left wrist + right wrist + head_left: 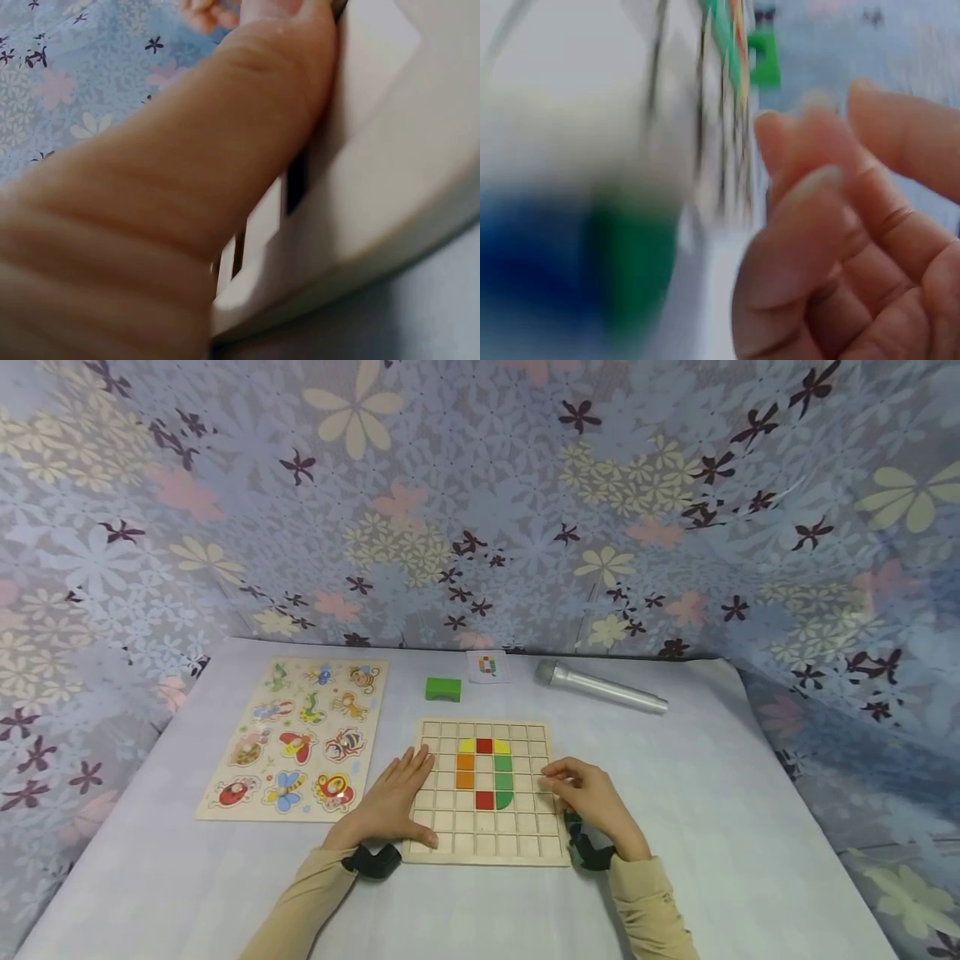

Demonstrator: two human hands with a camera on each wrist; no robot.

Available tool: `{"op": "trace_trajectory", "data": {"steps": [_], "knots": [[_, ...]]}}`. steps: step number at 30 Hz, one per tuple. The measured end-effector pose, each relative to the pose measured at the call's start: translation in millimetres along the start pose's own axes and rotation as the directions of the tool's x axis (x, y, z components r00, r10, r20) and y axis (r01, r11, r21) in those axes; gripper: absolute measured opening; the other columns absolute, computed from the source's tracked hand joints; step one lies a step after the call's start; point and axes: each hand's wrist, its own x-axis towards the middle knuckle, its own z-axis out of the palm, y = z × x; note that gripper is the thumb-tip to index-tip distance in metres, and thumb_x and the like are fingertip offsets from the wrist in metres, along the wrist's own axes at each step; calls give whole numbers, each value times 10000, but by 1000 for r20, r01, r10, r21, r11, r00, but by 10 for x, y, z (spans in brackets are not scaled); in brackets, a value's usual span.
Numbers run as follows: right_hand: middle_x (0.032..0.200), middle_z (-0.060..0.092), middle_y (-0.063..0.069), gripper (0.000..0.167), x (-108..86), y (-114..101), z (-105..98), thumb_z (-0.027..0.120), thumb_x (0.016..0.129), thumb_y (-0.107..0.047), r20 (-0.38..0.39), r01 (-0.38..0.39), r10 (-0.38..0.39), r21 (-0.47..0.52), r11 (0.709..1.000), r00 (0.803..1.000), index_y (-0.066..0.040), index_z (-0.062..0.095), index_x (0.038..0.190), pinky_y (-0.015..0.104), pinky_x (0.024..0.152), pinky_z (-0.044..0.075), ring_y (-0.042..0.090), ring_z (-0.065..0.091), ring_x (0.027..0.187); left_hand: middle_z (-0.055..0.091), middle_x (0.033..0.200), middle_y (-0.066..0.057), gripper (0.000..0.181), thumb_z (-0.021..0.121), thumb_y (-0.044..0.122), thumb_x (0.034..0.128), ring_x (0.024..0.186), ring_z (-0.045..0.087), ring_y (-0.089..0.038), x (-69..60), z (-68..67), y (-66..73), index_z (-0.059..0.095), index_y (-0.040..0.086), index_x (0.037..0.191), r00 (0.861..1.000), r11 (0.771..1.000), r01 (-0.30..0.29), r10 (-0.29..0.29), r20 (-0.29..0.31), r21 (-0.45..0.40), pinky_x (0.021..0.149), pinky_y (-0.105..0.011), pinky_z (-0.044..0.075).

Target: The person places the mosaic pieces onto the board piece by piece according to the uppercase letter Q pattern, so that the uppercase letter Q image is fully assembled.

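A wooden grid board [453, 847] lies flat on the table, with red, yellow, orange and green pieces [503, 771] set in a ring on it. My left hand [390, 793] rests on the board's left side, fingers spread and thumb across the front left corner; in the left wrist view the thumb [195, 135] lies over the board's rim. At the right edge is my right hand [592, 793], its fingers loosely bent; the right wrist view shows nothing between thumb [787, 255] and fingers. A blurred blue and green thing [634, 262] sits close to that camera.
To the left lies an insect puzzle board [258, 756]. Behind the grid board are a green notched block [443, 686], a small pattern card [480, 673] and a silver microphone [607, 687]. Flowered cloth [450, 485] hangs along the table's back.
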Motion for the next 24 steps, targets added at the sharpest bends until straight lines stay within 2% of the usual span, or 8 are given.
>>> {"op": "trace_trajectory", "data": {"steps": [5, 8, 12, 14, 18, 24], "knots": [[1196, 665, 199, 363, -369, 376, -272, 658, 915, -148, -52, -135, 142, 110, 985, 989, -43, 585, 1255, 221, 496, 448, 63, 463, 531, 51, 1618, -229, 1264, 844, 504, 638, 1499, 19, -423, -10, -19, -8, 138, -57, 1523, 1000, 1000, -11, 11, -3, 3, 1217, -563, 76], [1252, 647, 202, 404, -487, 475, -280, 677, 890, -101, -70, -151, 161, 127, 980, 984, -55, 570, 1277, 204, 446, 383, 47, 386, 478, 59, 1617, -232, 1267, 849, 498, 630, 1497, 27, -428, -15, -18, -24, 143, -62, 1521, 1000, 1000, -8, 8, -13, 3, 1214, -569, 82], [1216, 679, 162, 410, -480, 439, -166, 724, 848, -99, -109, -107, 111, 48, 993, 988, -91, 608, 1241, 183, 425, 321, 35, 347, 458, 64, 1619, -222, 1265, 843, 513, 633, 1499, 33, -420, -8, 4, -41, 146, -54, 1523, 1000, 1000, -7, 7, -15, 8, 1214, -568, 87], [1184, 698, 138, 399, -466, 389, -95, 742, 827, -83, -125, -96, 96, 2, 995, 988, -104, 633, 1210, 185, 422, 324, 39, 360, 460, 66, 1619, -222, 1266, 836, 529, 636, 1498, 39, -422, -2, 13, -38, 146, -55, 1522, 1000, 1000, -15, 15, -13, 5, 1211, -575, 96], [1120, 707, 112, 348, -434, 284, 8, 733, 815, -22, -136, -98, 93, -28, 995, 986, -104, 663, 1145, 191, 427, 345, 58, 384, 469, 58, 1620, -217, 1270, 834, 535, 637, 1499, 37, -419, 5, 10, -20, 141, -51, 1525, 1000, 1000, -19, 19, -6, 4, 1213, -570, 96], [1030, 654, 99, 281, -284, 220, -15, 669, 853, 12, -48, -73, 69, -80, 994, 996, -67, 654, 1122, 193, 460, 355, 69, 413, 552, 66, 1616, -229, 1266, 841, 519, 633, 1495, 45, -428, -13, 7, -5, 146, -58, 1521, 1000, 1000, -24, 24, -14, 3, 1209, -576, 102]]}}
